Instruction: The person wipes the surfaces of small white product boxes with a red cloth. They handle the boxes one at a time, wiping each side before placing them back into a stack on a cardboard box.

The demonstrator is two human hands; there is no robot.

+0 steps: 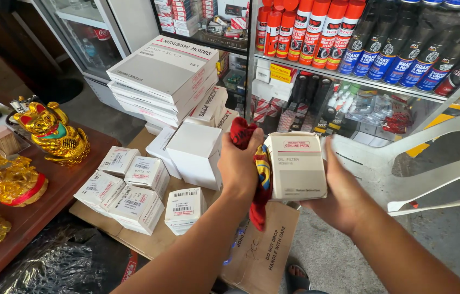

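The left hand (239, 166) is closed around a red cloth (252, 169) (with patches of yellow and blue), its fingers curled over the fabric and pressing it against the left side of a small white carton (297, 166). The cloth bunches above the knuckles and hangs down below the wrist. The right hand (339, 198) supports the same carton from the right and underneath; its fingers are wrapped behind the box and mostly hidden, so only the palm and thumb side show. The carton is held up in the air between both hands, upright, its labelled face turned toward the camera, above a flattened brown cardboard sheet (260, 256) on the floor.

To the left, below the hands, several similar small white boxes (132, 190) lie in a loose group on cardboard, some touching one another, and a taller plain white box (196, 152) stands just behind them. Further back rises a stack of wide flat white cartons (164, 76). A dark wooden surface (39, 207) at the far left carries a golden cat figurine (53, 133) and other gilded ornaments. Behind the hands, a glass shelf (350, 76) holds rows of spray cans with red caps and dark bottles. A white plastic chair (404, 163) stands at the right, near the right forearm.
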